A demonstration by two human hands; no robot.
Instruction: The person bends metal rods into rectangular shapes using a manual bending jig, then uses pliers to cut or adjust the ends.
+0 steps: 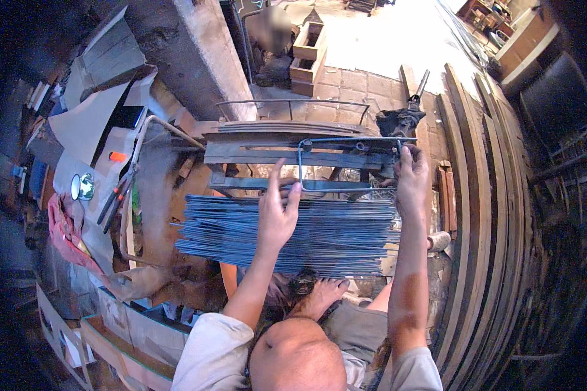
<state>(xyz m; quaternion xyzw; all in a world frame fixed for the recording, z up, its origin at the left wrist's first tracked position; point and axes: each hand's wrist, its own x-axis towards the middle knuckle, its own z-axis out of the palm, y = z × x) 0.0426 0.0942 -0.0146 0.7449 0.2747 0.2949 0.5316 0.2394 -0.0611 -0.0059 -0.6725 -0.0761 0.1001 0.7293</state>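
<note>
A thin metal rod (300,164) bent into a squared U lies over a wooden bench (254,156), its closed side at the left. Its two legs run to the right. My right hand (411,171) is closed at the right end of the rod, thumb and fingers pinched together; the exact grip is partly hidden. My left hand (280,212) is by the rod's lower left corner, with the index finger raised and the thumb at the corner. Its fingers are apart. Just below the bench is a wide bundle of straight thin rods (284,231), crossing in front of my legs.
Long timber beams (476,215) run along the right. At the left, pliers with orange-and-black handles (114,202), an enamel mug (83,187) and a pink cloth (68,228) lie on a grey sheet. A dark cloth-wrapped tool (401,120) and wooden boxes (308,58) stand beyond the bench.
</note>
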